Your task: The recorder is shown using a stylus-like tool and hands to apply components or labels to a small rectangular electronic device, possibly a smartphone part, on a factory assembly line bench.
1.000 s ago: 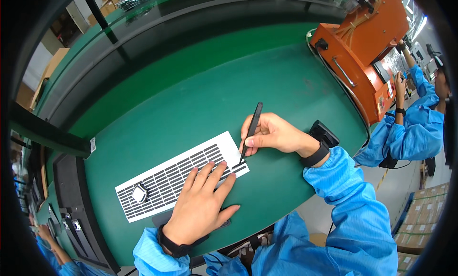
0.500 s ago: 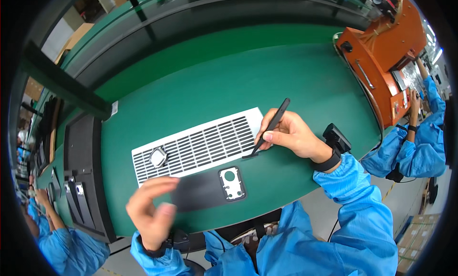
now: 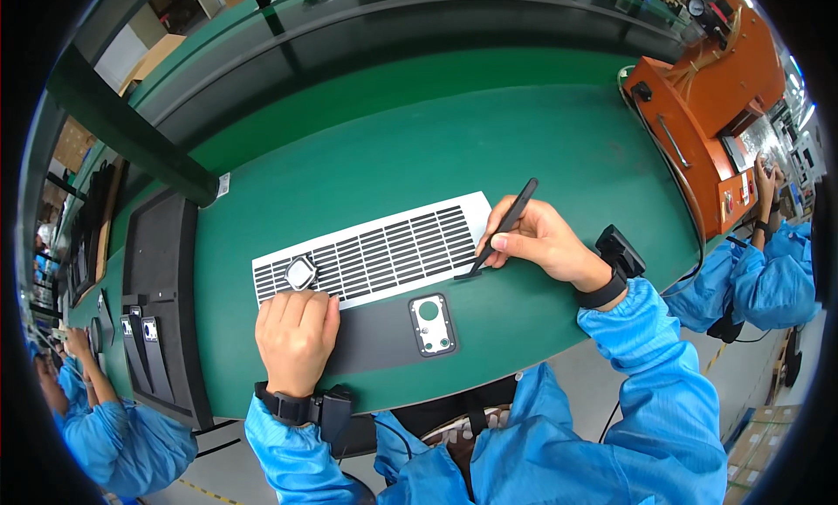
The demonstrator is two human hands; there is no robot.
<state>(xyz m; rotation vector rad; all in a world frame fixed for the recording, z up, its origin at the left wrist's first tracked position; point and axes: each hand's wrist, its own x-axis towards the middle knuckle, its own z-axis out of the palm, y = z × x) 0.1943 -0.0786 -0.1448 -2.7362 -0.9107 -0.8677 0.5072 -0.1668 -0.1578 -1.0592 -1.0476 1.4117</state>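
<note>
In my right hand (image 3: 546, 241), black tweezers (image 3: 508, 224) are pinched between thumb and fingers. A short black strip (image 3: 468, 276) is at their tip, just off the lower right edge of a white sheet (image 3: 476, 215) carrying rows of black strips. My left hand (image 3: 297, 335) lies palm down with its fingers curled together at the sheet's lower left edge; whatever they hold is hidden. Partly under it is a flat dark grey panel (image 3: 371, 337), whose right end has a silver camera-hole plate (image 3: 430, 324). A small white, rounded-square item (image 3: 301, 274) sits on the sheet near the left fingers.
A black tray (image 3: 166, 243) at the left holds several narrow dark panels (image 3: 155, 358). An orange machine (image 3: 681, 138) with a cable (image 3: 672, 169) stands at the right. People in blue work on both sides. A dark post (image 3: 131, 125) rises at the back left.
My left hand has come down to the sheet's lower edge and its fingers have closed together. My right hand still holds the tweezers near the same sheet corner.
</note>
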